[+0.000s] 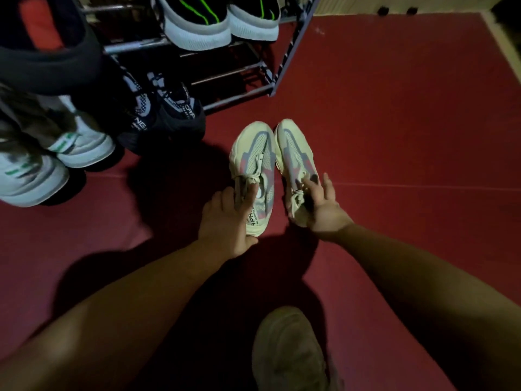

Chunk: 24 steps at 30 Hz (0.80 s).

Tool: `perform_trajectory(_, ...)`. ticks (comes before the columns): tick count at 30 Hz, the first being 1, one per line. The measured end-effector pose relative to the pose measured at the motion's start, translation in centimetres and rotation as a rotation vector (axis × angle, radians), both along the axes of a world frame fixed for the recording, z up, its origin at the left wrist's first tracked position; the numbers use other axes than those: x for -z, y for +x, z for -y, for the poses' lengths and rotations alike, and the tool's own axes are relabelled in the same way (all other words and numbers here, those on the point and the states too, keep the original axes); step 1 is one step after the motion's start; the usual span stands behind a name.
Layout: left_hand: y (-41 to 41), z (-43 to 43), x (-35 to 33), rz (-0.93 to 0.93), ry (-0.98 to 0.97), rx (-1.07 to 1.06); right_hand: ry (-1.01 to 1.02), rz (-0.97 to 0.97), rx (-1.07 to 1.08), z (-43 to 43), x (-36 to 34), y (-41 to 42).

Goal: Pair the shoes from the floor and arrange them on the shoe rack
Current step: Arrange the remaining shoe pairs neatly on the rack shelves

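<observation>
Two cream sneakers with grey and pink panels lie side by side, toes pointing away, over the red floor. My left hand (225, 218) grips the heel and collar of the left cream sneaker (253, 153). My right hand (321, 204) holds the right cream sneaker (293, 145) at its laces and collar, fingers spread. The metal shoe rack (279, 63) stands beyond them at the upper left, with a black pair with green stripes and white soles (217, 26) on an upper bar.
A dark navy pair (163, 114) sits by the rack's base on the left. Further left are white shoes with green marks (56, 153). A tan shoe (290, 351) shows at the bottom edge. Open red floor (408, 122) spreads to the right.
</observation>
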<state>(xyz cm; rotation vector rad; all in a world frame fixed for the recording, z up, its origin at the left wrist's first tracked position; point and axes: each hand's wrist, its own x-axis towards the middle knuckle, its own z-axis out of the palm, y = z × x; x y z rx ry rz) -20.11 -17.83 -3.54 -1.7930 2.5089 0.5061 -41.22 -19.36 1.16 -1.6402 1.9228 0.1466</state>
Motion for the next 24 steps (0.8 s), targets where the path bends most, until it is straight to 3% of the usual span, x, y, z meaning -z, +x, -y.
perform_trajectory(3,-0.2,0.9,0.0,-0.079,0.098,0.106,0.062,0.009,0.190,0.0,0.7,1.4)
perform_trajectory(6,-0.8,1.3,0.6,-0.079,0.118,0.219,0.019,-0.162,0.151,0.0,2.2,2.4)
perform_trajectory(8,-1.2,1.2,1.4,-0.106,0.164,0.187,-0.039,-0.192,0.144,0.0,2.9,2.1)
perform_trajectory(17,-2.1,1.0,1.0,-0.484,-0.005,-0.001,-0.188,0.205,0.193,0.2,3.3,-0.7)
perform_trajectory(24,-3.1,4.0,-3.0,-0.940,-0.085,-0.274,-0.326,0.456,0.199,3.4,0.7,-0.8)
